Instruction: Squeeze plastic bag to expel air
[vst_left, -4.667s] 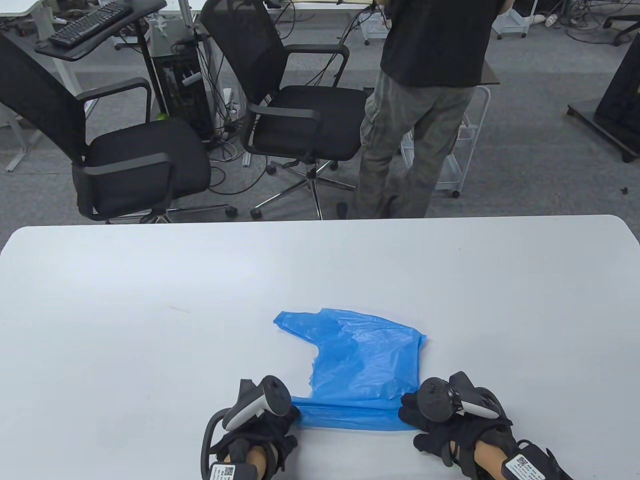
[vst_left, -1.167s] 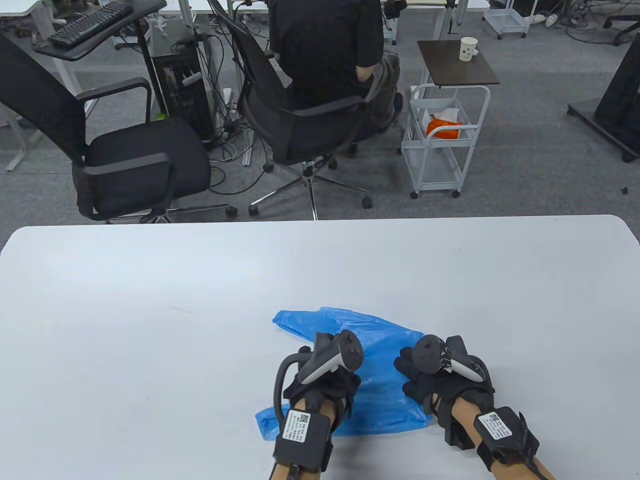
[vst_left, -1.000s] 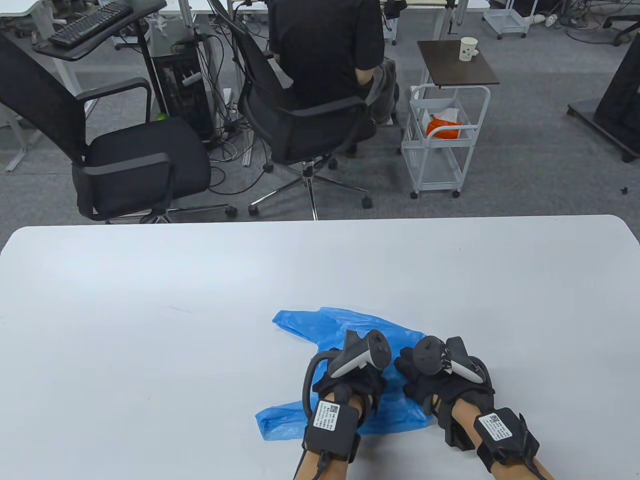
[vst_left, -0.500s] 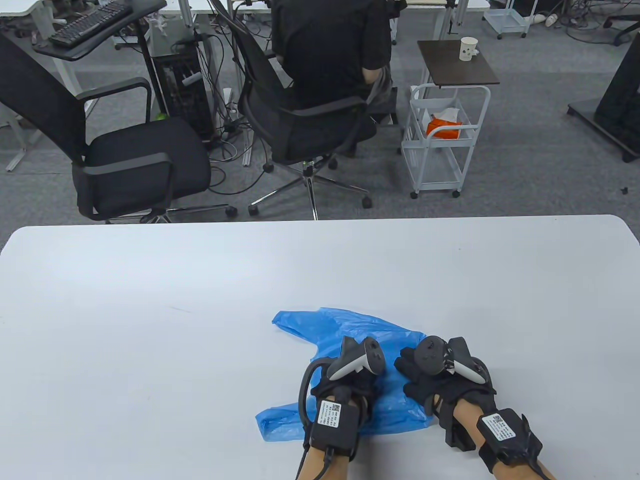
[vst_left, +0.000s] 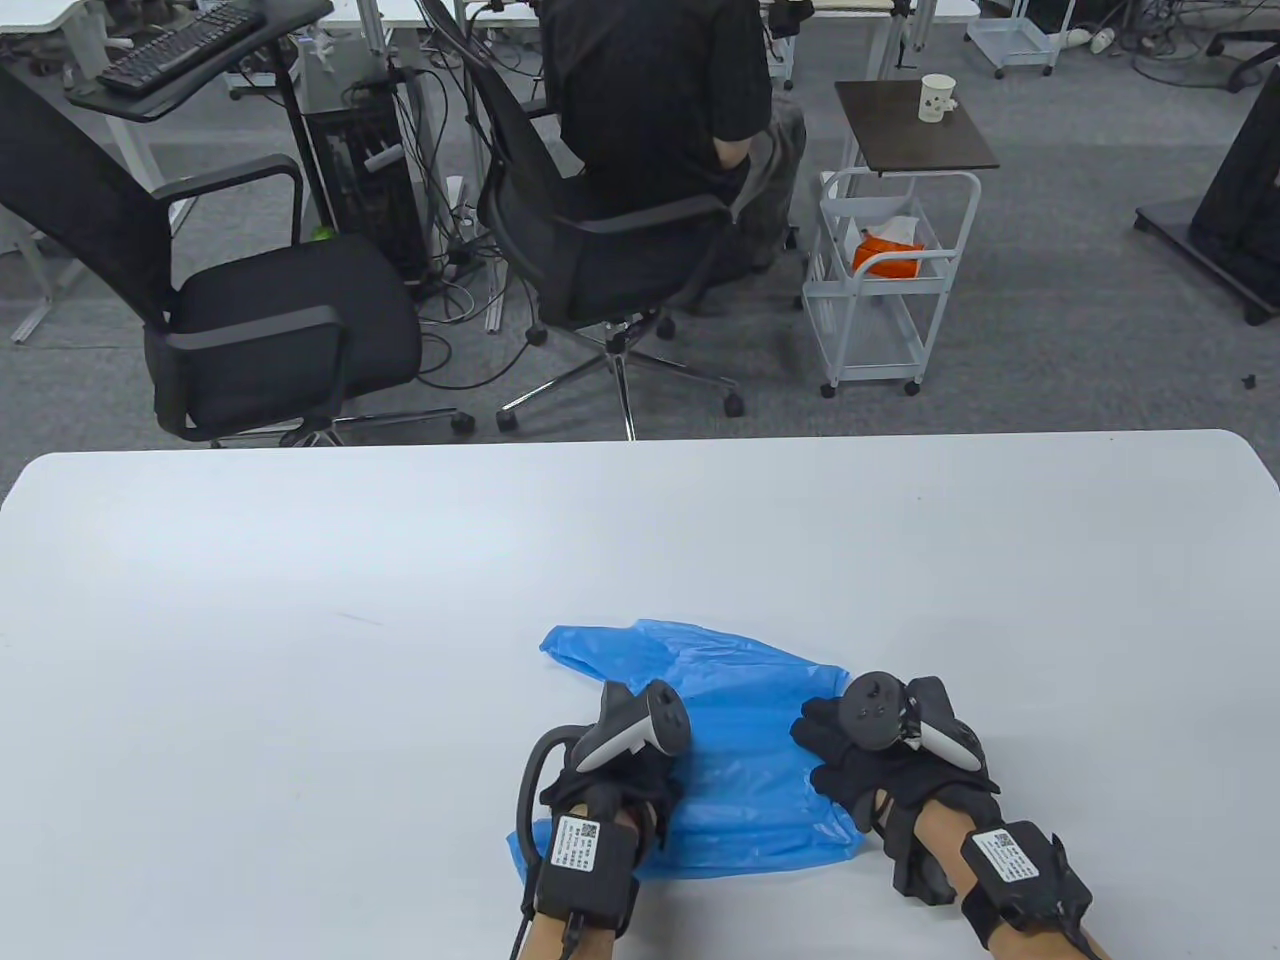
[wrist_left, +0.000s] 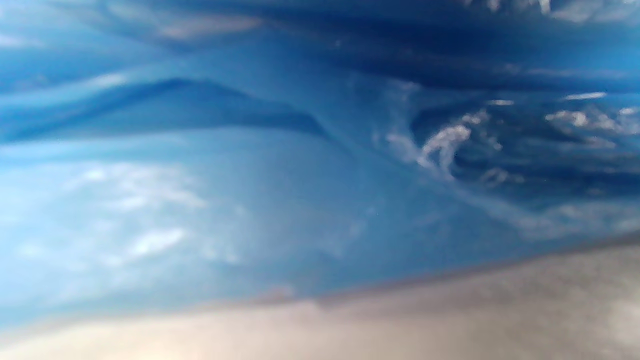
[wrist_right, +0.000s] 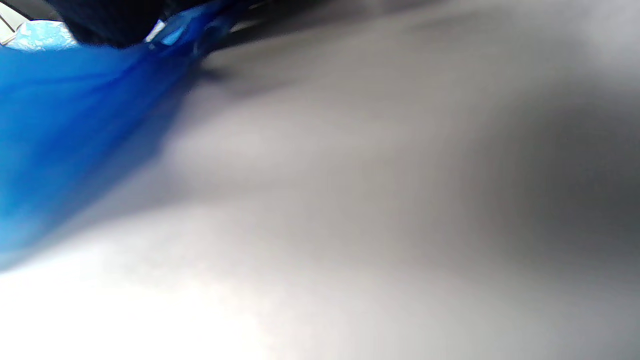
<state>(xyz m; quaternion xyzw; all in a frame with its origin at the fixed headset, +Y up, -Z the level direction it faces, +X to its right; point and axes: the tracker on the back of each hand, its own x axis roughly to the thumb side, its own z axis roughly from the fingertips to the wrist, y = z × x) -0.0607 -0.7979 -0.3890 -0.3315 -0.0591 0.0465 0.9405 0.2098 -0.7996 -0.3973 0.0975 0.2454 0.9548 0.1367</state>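
Lots of bare white table (vst_left: 300, 600) on the left, right and far side. Only the flat blue bag (vst_left: 745, 770) near the front edge.

The bag (vst_left: 745, 770) is thin, crinkled, glossy blue plastic on a smooth matt white table (vst_left: 300, 600).

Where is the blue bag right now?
In the table view, the crinkly blue plastic bag lies flat on the white table, near its front edge, under the left hand and right hand.
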